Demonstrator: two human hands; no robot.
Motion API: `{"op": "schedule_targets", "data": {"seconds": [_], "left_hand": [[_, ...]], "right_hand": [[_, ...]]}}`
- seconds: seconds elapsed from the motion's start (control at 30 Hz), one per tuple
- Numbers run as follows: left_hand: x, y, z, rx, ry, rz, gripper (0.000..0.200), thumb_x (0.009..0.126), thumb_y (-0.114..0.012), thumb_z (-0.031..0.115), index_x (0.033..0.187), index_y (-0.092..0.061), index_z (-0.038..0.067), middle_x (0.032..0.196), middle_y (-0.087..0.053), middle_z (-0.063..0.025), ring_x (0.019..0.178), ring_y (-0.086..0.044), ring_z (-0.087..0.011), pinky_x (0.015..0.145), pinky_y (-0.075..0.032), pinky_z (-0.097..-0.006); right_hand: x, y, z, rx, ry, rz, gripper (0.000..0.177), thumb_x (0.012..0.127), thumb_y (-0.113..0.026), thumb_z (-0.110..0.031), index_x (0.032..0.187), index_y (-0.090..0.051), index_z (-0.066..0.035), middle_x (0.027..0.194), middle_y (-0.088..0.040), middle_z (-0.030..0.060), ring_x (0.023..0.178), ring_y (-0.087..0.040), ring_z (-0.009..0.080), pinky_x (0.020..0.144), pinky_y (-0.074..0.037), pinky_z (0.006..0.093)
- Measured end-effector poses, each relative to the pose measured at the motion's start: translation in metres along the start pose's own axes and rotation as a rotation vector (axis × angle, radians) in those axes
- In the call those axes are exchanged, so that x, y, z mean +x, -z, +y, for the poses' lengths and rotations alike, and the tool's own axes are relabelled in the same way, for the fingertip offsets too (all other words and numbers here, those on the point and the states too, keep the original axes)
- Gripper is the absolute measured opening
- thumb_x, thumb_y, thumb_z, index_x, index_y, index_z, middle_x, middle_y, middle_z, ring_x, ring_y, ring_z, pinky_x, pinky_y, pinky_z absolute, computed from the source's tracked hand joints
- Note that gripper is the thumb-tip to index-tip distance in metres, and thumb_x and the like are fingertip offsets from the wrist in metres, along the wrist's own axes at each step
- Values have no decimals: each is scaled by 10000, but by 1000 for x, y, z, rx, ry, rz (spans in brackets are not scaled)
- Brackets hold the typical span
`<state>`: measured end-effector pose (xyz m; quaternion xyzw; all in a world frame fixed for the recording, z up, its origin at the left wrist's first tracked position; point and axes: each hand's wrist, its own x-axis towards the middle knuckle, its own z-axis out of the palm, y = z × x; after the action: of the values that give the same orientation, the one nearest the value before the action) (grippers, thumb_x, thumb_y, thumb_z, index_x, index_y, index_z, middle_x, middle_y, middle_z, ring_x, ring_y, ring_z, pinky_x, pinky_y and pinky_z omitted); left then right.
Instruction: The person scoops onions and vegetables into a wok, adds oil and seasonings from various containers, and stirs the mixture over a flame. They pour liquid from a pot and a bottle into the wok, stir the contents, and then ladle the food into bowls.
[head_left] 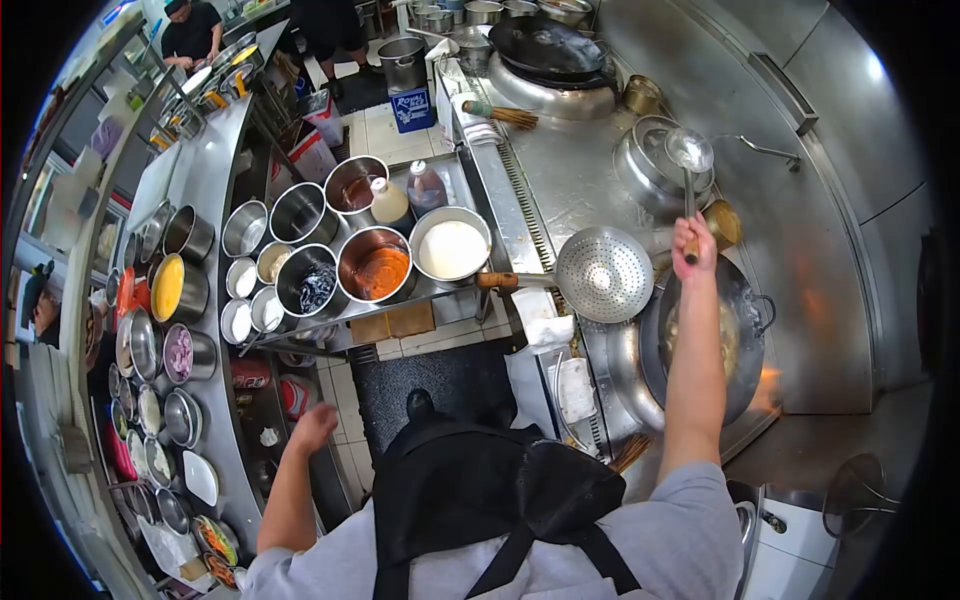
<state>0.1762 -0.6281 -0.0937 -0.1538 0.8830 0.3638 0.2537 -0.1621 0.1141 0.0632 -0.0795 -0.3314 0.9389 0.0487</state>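
Observation:
My right hand [695, 248] is wrapped round the handle of a metal ladle [688, 150], whose bowl is up over a lidded pot [640, 165]. Below that arm sits a wok [745, 375] with pale liquid in it, partly hidden by my forearm. A perforated strainer [604, 275] with a wooden handle lies just left of the wok. My left hand [316, 425] hangs beside the left counter, near red cans on a lower shelf; its fingers look curled, and whether they hold anything is not clear.
Pots of sauces [375, 270] and two bottles stand on a metal cart ahead. Bowls of ingredients line the left counter [205, 190]. Another wok [545, 48] and a bamboo brush [505, 115] are at the back. A co-worker [190, 35] stands far left.

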Motion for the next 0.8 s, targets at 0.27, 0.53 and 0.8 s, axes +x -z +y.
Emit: {"op": "schedule_targets", "data": {"seconds": [0.27, 0.53, 0.8], "left_hand": [[111, 43, 163, -109, -438, -170, 367, 858, -641, 148, 1193, -593, 6, 1108, -661, -161, 979, -663, -235, 836, -521, -347], [159, 7, 253, -15, -754, -102, 507, 826, -651, 166, 1296, -523, 21, 1329, -518, -193, 1145, -575, -314, 978, -461, -384], [174, -15, 267, 349, -687, -79, 739, 804, -639, 174, 1464, -323, 72, 1548, -236, -220, 1213, -537, -384, 992, -465, -450]], "right_hand": [[-158, -88, 44, -37, -257, -29, 550, 950, -482, -79, 1466, -317, -172, 891, -470, 75, 575, -481, 72, 438, -426, 210], [-257, -173, 119, 17, -578, -83, 670, 937, -486, -65, 1531, -209, -201, 909, -458, 99, 515, -454, 88, 414, -412, 226], [-290, -213, 169, -550, -672, -79, 839, 861, -591, -39, 1552, -140, -193, 787, -483, 62, 454, -455, 110, 405, -401, 237]]}}
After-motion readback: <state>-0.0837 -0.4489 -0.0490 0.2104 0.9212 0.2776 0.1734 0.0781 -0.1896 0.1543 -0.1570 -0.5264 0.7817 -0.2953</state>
